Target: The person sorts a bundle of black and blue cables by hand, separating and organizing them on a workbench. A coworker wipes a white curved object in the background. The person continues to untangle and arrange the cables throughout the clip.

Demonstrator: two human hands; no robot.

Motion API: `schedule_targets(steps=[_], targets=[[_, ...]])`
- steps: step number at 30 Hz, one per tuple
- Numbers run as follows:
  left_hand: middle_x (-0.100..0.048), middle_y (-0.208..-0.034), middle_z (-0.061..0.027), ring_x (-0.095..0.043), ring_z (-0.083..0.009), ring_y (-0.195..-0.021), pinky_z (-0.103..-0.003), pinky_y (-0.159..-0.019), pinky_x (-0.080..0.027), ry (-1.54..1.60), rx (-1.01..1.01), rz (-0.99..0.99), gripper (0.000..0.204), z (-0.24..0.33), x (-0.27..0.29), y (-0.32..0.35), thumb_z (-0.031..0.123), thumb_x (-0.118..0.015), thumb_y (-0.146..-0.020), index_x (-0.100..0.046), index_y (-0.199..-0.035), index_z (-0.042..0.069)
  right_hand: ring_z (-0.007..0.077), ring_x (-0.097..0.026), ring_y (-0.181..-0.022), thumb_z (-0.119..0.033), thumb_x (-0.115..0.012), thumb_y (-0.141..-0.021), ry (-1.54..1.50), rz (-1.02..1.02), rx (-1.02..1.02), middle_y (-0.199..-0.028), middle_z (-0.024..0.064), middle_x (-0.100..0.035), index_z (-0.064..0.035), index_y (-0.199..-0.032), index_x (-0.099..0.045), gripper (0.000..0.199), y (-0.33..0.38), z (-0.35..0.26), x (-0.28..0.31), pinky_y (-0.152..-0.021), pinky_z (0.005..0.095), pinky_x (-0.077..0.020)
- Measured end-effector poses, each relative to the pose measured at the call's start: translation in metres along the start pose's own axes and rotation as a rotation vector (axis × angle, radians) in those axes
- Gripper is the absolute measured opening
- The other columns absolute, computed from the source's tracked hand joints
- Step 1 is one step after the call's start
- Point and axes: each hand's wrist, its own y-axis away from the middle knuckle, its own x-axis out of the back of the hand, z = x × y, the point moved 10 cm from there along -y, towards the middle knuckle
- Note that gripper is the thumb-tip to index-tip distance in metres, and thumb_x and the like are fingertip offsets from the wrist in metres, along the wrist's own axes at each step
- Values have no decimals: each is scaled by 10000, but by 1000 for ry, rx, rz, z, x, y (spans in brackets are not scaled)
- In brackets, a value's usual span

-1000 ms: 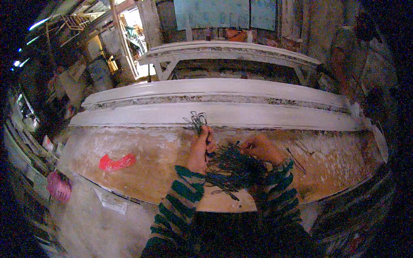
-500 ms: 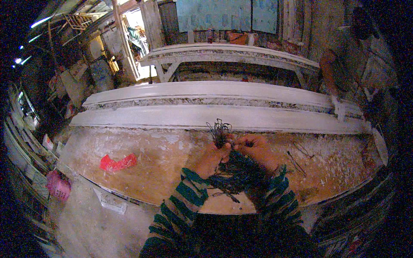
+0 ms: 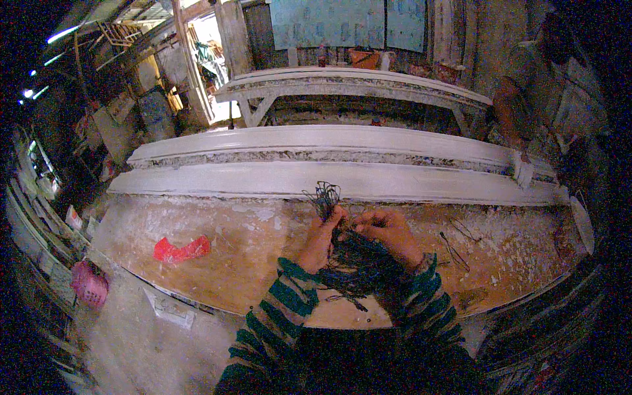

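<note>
Your left hand [image 3: 320,238] is curled closed around a small tuft of dark wire ties [image 3: 324,197], the looped ends sticking up past your fingertips toward the far side; your right hand [image 3: 388,234] sits just beside it, fingers bent and pinched into the top of the larger bundle of dark wires [image 3: 355,266], which hangs tangled between your two wrists and spills toward the near edge; the two hands are almost touching over the bundle; both rest above the worn wooden workbench [image 3: 250,257], close to its middle; a few loose wires [image 3: 454,247] lie on the bench just to the right of your right hand; a red scrap [image 3: 181,249] lies well apart on the left; beyond your hands runs a long white moulded casting [image 3: 329,168] across the far side of the bench; another person [image 3: 546,92] stands at the far right, one hand at the casting's end.
</note>
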Motion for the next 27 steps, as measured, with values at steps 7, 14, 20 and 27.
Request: schedule_targets(steps=[7, 14, 20, 27], targets=[[-518, -716, 15, -477, -96, -614, -241, -546, -408, 170, 46, 17, 246, -6, -6, 3, 324, -552, -892, -579, -967, 91, 98, -572, -693, -102, -681, -768, -209, 113, 46, -864, 34, -637, -43, -951, -592, 212, -5, 14, 22, -611, 236, -464], [-522, -701, 28, -470, -86, -617, -226, -525, -374, -208, 125, -223, 279, -7, -23, 14, 358, -542, -891, -577, -999, 103, 123, -599, -703, -79, -677, -777, -242, 93, 98, -853, 52, -642, -26, -973, -575, 228, -3, -2, 9, -625, 250, -485], [-553, -760, 39, -467, -74, -643, -221, -543, -363, -126, 21, -253, 382, -19, -23, 5, 460, -572, -844, -565, -988, 106, 146, -617, -772, -52, -663, -785, -106, 131, 105, -903, 75, -644, -15, -966, -569, 208, -3, -1, 5, -682, 276, -510], [-566, -801, 49, -474, -72, -677, -228, -560, -367, -261, 17, -195, 448, -15, -18, 6, 505, -576, -828, -543, -1039, 111, 155, -612, -876, -39, -651, -792, -159, 105, 144, -980, 84, -639, -3, -1069, -566, 292, -8, 7, 3, -771, 290, -499]])
